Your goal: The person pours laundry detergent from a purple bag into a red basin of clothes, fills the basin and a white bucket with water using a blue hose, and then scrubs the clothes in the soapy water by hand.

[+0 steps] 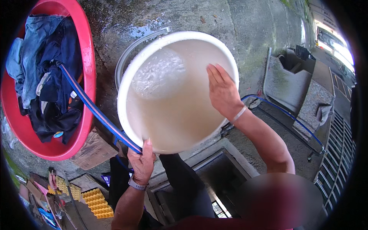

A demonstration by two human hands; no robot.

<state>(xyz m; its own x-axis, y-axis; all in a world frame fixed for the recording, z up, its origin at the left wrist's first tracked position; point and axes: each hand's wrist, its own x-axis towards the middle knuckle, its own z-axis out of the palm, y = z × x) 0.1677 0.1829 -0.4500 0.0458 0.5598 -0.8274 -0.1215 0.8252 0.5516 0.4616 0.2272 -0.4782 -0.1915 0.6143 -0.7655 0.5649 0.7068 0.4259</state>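
Observation:
A large white plastic bucket (122, 112) holds cloudy, brownish water (175, 118), with bubbles and ripples at its far left side. Its handle (130, 49) hangs down outside the far left rim. My left hand (141, 166) grips the near rim, thumb on top, fingers hidden below. A blue hose with a pink stripe (100, 118) runs into that hand beside the rim; whether the fingers hold it too is unclear. Flat and holding nothing, my right hand (224, 92) is over the right side of the bucket, fingers extended; contact with the water is hard to tell.
On the left stands a red tub (89, 57) of wet dark clothes and jeans (43, 31), where the hose's other end lies. Below it are a wooden board (95, 152) and yellow egg trays (97, 202). A thin blue hose (283, 110) crosses the right, by a metal grating (336, 161).

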